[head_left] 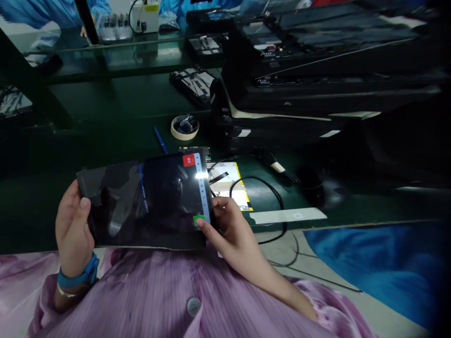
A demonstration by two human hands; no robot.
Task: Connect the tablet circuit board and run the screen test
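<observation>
Between my two hands a dark display panel (169,197) is held up, tilted toward me above the table edge. Its right part is lit, with a red box, a pale strip of icons and a green box. My left hand (74,220) grips the left edge, thumb on the front. At the lower right corner, my right hand (232,225) holds the panel with its thumb at the green box and its fingers behind. Just past the panel lies a white, yellow-edged assembly (229,183) with a circuit board, partly hidden. A black cable (278,192) loops beside it.
A tape roll (185,127) with small items inside and a blue pen (160,140) lie beyond the panel. Stacked black trays (282,103) fill the right. A pale strip (289,215) lies along the table's front edge. People in blue sit opposite.
</observation>
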